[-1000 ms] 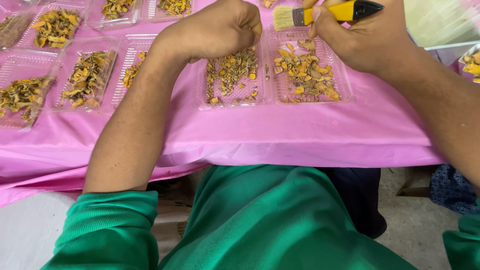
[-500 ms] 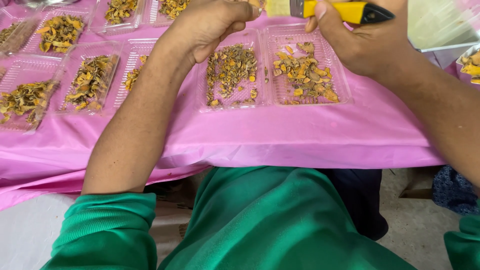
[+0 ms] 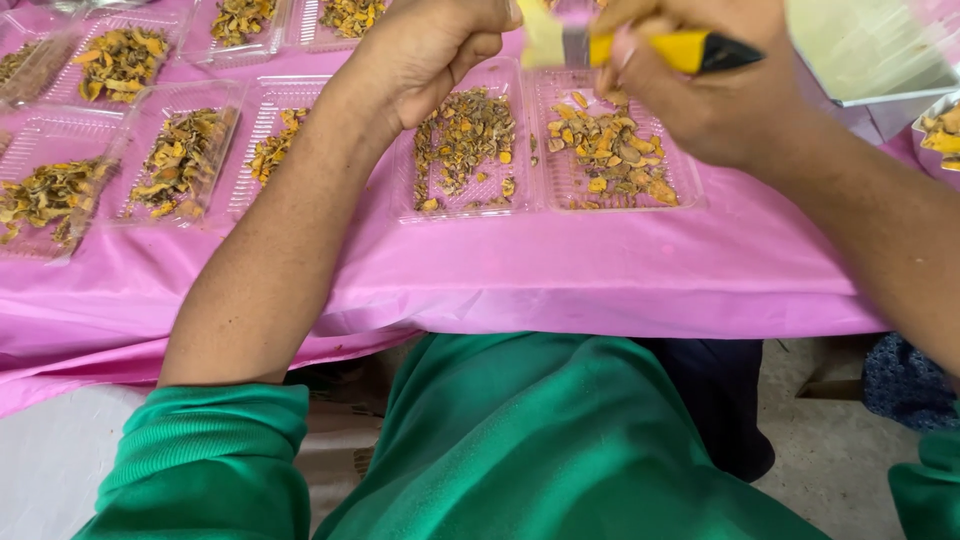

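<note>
My right hand is wrapped around a brush with a yellow handle and a black end, held crosswise up at about one o'clock, its pale bristles pointing toward my left hand. The brush is blurred. My left hand is curled into a loose fist at twelve o'clock, right beside the bristles; whether something small is pinched in the fingers, I cannot tell.

Under both hands sits an opened clear plastic box on the pink table cover. Its left half holds small dried yellow-brown bits, and its right half holds bigger orange slices. Out at nine to eleven o'clock more clear boxes lie close together, each with the same kind of dried yellow pieces. At three o'clock the rim of a tray with orange chunks shows at the edge. My green sleeves sit at six o'clock.
</note>
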